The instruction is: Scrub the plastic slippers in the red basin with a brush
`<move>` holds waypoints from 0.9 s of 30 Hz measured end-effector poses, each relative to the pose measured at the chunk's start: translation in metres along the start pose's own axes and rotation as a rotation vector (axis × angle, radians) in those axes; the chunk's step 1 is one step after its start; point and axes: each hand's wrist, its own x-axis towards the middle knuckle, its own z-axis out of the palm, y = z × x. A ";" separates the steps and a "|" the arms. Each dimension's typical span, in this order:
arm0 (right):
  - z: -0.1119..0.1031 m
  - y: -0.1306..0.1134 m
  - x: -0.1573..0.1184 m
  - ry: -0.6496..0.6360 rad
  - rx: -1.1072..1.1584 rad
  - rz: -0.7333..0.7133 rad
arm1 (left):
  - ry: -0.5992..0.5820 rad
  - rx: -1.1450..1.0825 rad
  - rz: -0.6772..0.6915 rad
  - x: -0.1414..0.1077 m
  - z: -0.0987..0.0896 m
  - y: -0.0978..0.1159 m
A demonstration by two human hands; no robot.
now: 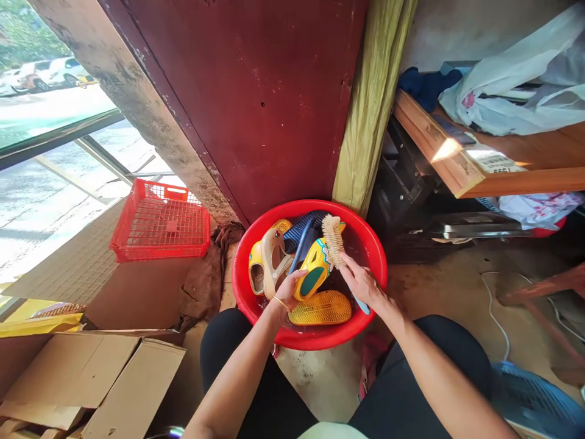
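Observation:
My left hand (289, 289) grips the heel end of a small yellow clog (314, 268) with a green insole, tilted over a red basin (242, 286). In my right hand (359, 283) is a scrub brush (333, 241) with cream bristles, placed against the clog's toe; part of its light-blue handle shows below the palm. Water lies in the basin around several other shoes. Among them are a yellow sole (322, 308) facing up, a dark blue slipper (301, 235), a beige sandal (273, 262) and another yellow clog (256, 268).
A red plastic crate (169, 228) sits at the left beside a brown cloth (201, 286) and cardboard boxes (77, 372). To the right stands a wooden table (516, 180) bearing plastic bags. A blue fan (534, 396) is at lower right, and a dark red door (256, 110) rises behind the basin.

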 end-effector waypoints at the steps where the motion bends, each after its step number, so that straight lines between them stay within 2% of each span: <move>1: 0.003 -0.001 -0.001 0.004 0.007 -0.036 | -0.004 -0.047 -0.032 -0.001 -0.002 0.001; 3: 0.005 -0.002 -0.003 -0.015 -0.028 -0.027 | -0.028 -0.123 -0.066 -0.003 -0.005 0.003; 6: 0.004 -0.001 -0.004 -0.024 -0.089 0.036 | -0.002 -0.133 -0.027 -0.005 -0.005 0.007; 9: 0.004 -0.004 -0.010 0.018 -0.086 -0.036 | 0.021 -0.152 0.020 -0.005 -0.003 0.010; 12: 0.009 -0.009 -0.017 -0.013 -0.124 -0.097 | 0.006 -0.180 0.043 -0.007 0.000 0.012; 15: 0.009 -0.008 -0.016 -0.060 -0.190 -0.010 | 0.005 -0.175 0.062 -0.009 0.002 0.015; 18: -0.001 -0.002 -0.015 -0.032 -0.184 0.084 | 0.052 -0.145 0.116 -0.007 0.002 0.019; 21: -0.009 -0.007 -0.025 -0.009 -0.084 0.011 | 0.144 -0.175 0.225 0.000 0.001 0.025; 24: -0.006 -0.023 -0.040 -0.131 -0.011 -0.127 | 0.252 -0.242 0.362 0.009 -0.001 0.028; 27: 0.001 -0.035 -0.046 -0.256 -0.012 -0.169 | 0.286 -0.253 0.395 0.014 -0.002 0.027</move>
